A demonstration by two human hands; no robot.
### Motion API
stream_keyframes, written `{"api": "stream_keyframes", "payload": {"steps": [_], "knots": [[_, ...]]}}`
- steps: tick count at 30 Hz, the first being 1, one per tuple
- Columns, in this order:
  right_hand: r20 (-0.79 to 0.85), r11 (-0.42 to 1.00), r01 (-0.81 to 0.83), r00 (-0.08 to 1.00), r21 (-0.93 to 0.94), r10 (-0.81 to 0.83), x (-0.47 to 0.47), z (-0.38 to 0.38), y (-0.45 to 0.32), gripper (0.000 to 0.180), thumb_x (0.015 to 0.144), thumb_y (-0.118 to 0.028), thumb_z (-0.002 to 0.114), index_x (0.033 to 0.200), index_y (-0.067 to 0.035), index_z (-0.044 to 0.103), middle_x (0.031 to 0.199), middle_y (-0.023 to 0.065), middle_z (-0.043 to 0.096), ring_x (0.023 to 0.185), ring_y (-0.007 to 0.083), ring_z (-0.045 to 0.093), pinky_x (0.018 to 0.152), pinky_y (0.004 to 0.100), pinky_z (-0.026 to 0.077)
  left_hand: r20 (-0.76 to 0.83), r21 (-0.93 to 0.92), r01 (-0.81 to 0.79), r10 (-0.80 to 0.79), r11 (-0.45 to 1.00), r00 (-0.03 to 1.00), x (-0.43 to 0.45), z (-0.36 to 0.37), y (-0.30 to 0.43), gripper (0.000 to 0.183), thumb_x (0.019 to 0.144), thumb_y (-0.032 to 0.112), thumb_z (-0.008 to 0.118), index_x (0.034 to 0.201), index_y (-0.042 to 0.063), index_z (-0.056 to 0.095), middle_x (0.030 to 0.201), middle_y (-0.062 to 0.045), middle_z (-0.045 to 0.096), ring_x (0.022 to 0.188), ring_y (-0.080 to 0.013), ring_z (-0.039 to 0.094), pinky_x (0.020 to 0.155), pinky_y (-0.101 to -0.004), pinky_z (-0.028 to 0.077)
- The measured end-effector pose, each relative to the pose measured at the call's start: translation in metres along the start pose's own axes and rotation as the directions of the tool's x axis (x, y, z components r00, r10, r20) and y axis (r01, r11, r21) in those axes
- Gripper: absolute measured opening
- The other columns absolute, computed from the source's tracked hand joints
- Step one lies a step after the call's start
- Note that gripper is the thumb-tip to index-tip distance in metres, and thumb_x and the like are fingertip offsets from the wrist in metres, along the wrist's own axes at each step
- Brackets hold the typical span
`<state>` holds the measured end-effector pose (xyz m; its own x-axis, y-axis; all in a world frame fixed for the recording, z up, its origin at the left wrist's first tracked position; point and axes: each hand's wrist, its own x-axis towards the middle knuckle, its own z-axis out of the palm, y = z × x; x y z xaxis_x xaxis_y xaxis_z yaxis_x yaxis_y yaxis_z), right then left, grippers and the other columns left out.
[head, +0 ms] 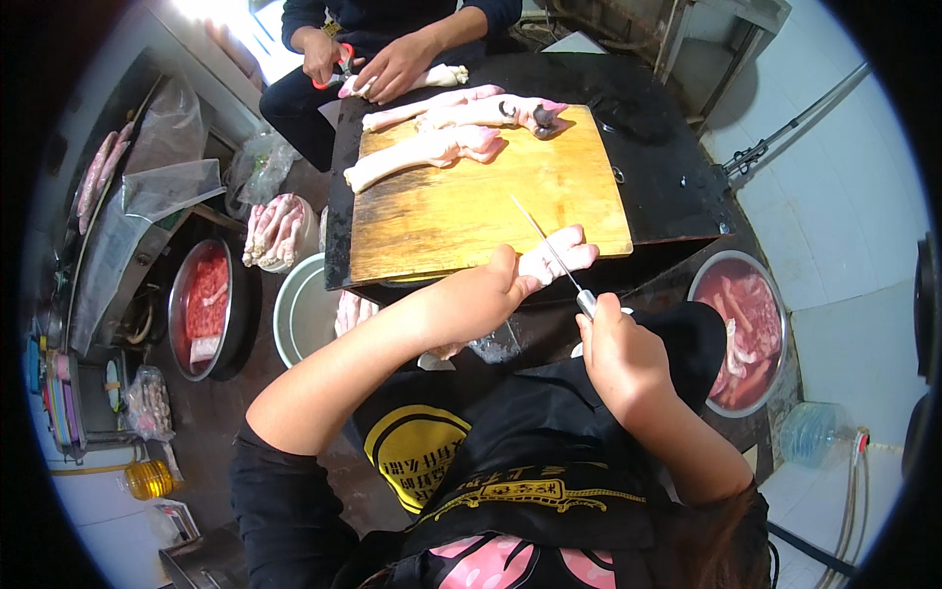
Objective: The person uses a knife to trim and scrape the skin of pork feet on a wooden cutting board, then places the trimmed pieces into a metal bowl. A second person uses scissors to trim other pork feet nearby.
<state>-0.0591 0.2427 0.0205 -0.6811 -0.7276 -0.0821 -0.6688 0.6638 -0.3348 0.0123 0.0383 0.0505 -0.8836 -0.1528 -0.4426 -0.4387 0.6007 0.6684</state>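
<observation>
My left hand (494,283) grips a pale animal foot (561,254), likely a trotter, over the near edge of a wooden cutting board (471,213). In my right hand (624,346) is the metal handle of a thin-bladed knife (548,241). Its blade crosses over the foot and points up and left; whether it touches the skin I cannot tell. Three more feet lie at the board's far side: one nearest me (427,153), a dark-hoofed one (493,114) and a slim one (434,107). Part of the held foot is hidden by my left hand.
Across the table (662,169), another person's hands (401,66) hold red-handled scissors (341,68) at another foot. A tub of feet (276,232), a pale green bucket (302,313) and a bowl of red meat (206,294) stand left. A metal basin of meat in reddish liquid (743,331) sits right.
</observation>
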Motion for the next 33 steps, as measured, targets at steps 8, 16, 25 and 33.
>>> {"api": "stream_keyframes", "payload": {"steps": [8,16,25,33], "knots": [[0.006,1.000,-0.002,1.000,-0.024,0.002,0.019,0.000,-0.007,0.027,0.098,-0.027,0.056,0.094,-0.002,0.046,0.067,0.0212,0.063,0.064,0.0407,0.065,0.056,0.0471,0.052,-0.043,-0.034,-0.168,0.167,0.985,0.985,0.004,0.010,-0.005,0.041,0.107,0.032,0.037,0.109,-0.009,0.040,0.118,-0.033,0.061,0.103,-0.0402,0.066,0.075,-0.0424,0.056],[0.028,1.000,0.001,1.000,-0.019,0.000,0.023,0.004,-0.003,0.029,0.099,-0.031,0.054,0.095,-0.003,0.047,0.068,0.0187,0.065,0.062,0.0399,0.065,0.055,0.0482,0.052,0.057,0.019,0.050,-0.051,0.999,0.997,0.000,-0.001,0.010,0.045,0.106,0.034,0.040,0.114,-0.011,0.041,0.107,-0.027,0.065,0.098,-0.0382,0.067,0.086,-0.0419,0.052],[-0.088,0.986,0.116,0.988,-0.119,-0.127,-0.012,0.011,0.018,0.027,0.094,-0.021,0.064,0.094,-0.002,0.046,0.059,0.0156,0.059,0.053,0.0348,0.062,0.047,0.0415,0.049,0.040,-0.108,-0.006,0.010,0.994,0.999,0.005,0.001,-0.008,0.049,0.105,0.036,0.041,0.121,-0.010,0.042,0.096,-0.033,0.064,0.082,-0.0395,0.067,0.075,-0.0431,0.053],[-0.123,0.972,0.121,0.981,-0.201,-0.148,-0.041,0.004,0.032,0.027,0.092,-0.028,0.066,0.086,-0.006,0.049,0.054,0.0097,0.058,0.048,0.0289,0.062,0.044,0.0369,0.050,0.020,-0.099,0.035,-0.033,0.994,0.999,0.003,0.000,-0.008,0.048,0.105,0.040,0.042,0.122,-0.005,0.046,0.089,-0.016,0.063,0.081,-0.0245,0.063,0.075,-0.0354,0.050]]}}
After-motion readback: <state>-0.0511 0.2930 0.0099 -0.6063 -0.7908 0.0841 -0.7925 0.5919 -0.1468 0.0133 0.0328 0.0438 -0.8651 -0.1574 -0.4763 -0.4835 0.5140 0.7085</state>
